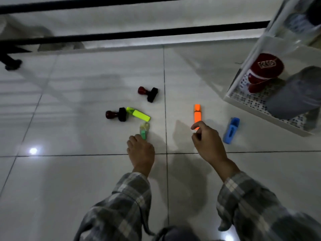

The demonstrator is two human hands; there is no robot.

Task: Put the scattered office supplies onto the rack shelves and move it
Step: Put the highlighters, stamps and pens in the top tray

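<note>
Little is done: stamps [147, 93], two highlighters [197, 113] and a blue piece [231, 130] lie on the floor [86, 171] beside the rack [251, 111] at its right edge; the left hand [141, 151] pinches green correction tape [145, 130], the right hand [207, 142] hovers half-open, empty.

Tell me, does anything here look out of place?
Yes. Office supplies lie scattered on the tiled floor instead of on the white rack: a far stamp and a near stamp, both tipped over, a yellow highlighter, an orange highlighter, a blue stapler-like item, and a green item touching the left hand.
</note>
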